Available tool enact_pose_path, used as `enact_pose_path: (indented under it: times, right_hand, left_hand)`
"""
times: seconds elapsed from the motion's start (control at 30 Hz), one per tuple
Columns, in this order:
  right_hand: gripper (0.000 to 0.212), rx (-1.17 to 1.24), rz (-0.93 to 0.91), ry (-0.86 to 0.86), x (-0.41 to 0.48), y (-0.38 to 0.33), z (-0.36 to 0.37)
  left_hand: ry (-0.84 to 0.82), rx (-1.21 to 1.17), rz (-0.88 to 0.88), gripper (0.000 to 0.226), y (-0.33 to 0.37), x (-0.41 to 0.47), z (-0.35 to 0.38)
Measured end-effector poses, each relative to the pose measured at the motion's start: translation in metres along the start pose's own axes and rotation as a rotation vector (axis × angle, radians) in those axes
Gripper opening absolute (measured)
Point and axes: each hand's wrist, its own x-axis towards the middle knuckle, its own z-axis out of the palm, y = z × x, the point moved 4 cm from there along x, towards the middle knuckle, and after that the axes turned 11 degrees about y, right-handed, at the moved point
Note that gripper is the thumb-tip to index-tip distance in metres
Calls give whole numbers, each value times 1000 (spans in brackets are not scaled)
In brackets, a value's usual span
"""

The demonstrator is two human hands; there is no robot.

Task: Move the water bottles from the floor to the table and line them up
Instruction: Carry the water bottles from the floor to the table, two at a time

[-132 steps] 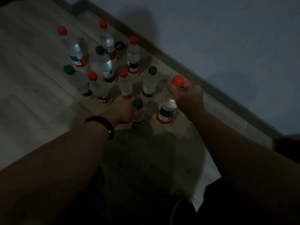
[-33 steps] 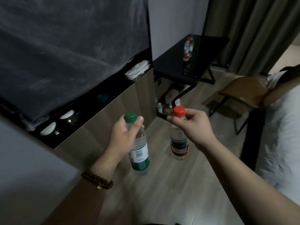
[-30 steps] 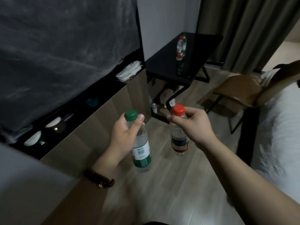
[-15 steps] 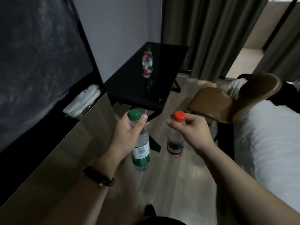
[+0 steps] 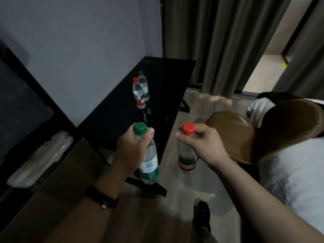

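The room was dim: a grey wall on the left, heavy curtains (image 5: pixel 228 41) ahead, a pale wood floor (image 5: pixel 177 192), and a brown chair (image 5: pixel 242 134) beside the edge of a white bed (image 5: pixel 298 181) on the right. A glossy black table (image 5: pixel 168 76) stood against the wall. Two bottles stood upright on it, just beside each other: the red-capped table bottle (image 5: pixel 138 95) in front and the green-capped table bottle (image 5: pixel 144 83) close behind.

In the head view, the left hand (image 5: pixel 130 151), with a beaded bracelet (image 5: pixel 103 199) on its wrist, was curled round the shoulder of the green-capped bottle (image 5: pixel 149 165), thumb tip just under the cap. The right hand (image 5: pixel 205 148) pinched the red-capped bottle (image 5: pixel 186 158) at the neck, and the body hung below the fingers. Both bottles were in the air at the near end of the table, the green one by its near corner and the red one over the floor between table and chair.

Both carried bottles looked full, so probably fairly heavy for their size. Their clear, thin walls would likely dent under a hard squeeze. The neck and shoulder seemed the stiffest places to hold. A neck pinch would let a bottle swing, though, so each base would need to land flat on that slick-looking top, in line with the standing pair.
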Motion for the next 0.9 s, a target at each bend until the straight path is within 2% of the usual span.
enact_pose_path:
  times: [0.2, 0.33, 0.53, 0.63, 0.73, 0.9]
  right_hand:
    - [18, 16, -1, -133, 131, 26, -6]
    - [17, 19, -57, -194, 212, 27, -2]
    - [22, 15, -11, -274, 305, 41, 17]
    - [26, -10, -41, -320, 342, 46, 31]
    - [41, -65, -100, -360, 378, 51, 49]
    - [41, -86, -42, -419, 436, 61, 79]
  left_hand:
    - [134, 95, -84, 43, -1, 81, 67]
    - [201, 118, -106, 30, 11, 130, 101]
    - [232, 110, -124, 34, 13, 194, 127]
    - [215, 136, -147, 20, 4, 225, 137]
    - [207, 141, -175, 12, -8, 257, 144]
    - [229, 126, -185, 18, -23, 311, 156]
